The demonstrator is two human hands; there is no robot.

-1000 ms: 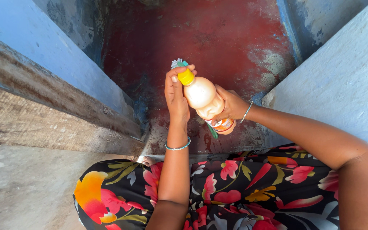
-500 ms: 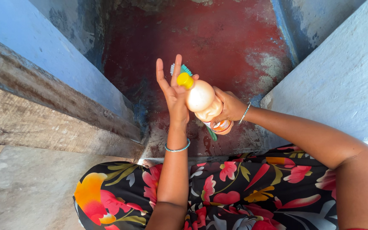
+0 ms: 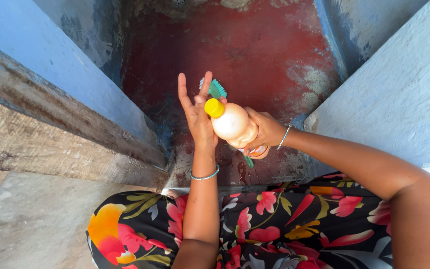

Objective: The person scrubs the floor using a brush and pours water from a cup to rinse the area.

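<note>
My right hand [image 3: 267, 130] grips a pale orange plastic bottle [image 3: 231, 124] with a yellow cap [image 3: 214, 107], tilted so the cap points up and left. A green brush [image 3: 218, 88] runs behind the bottle. Its bristles show above the cap and its handle tip pokes out below my right hand, so it seems held together with the bottle. My left hand [image 3: 195, 117] is raised beside the cap with its fingers spread and its palm at the cap, holding nothing. Both wrists wear thin bead bracelets.
Below lies a worn red floor [image 3: 255, 50] between blue painted walls on the left [image 3: 36, 45] and the right [image 3: 394, 94]. A grey concrete ledge [image 3: 31, 219] is at lower left. My floral dress [image 3: 284, 224] covers my lap.
My left hand was closed around the yellow cap one second ago; its fingers have since spread apart and it sits lower. The bottle has tilted down and slightly left.
</note>
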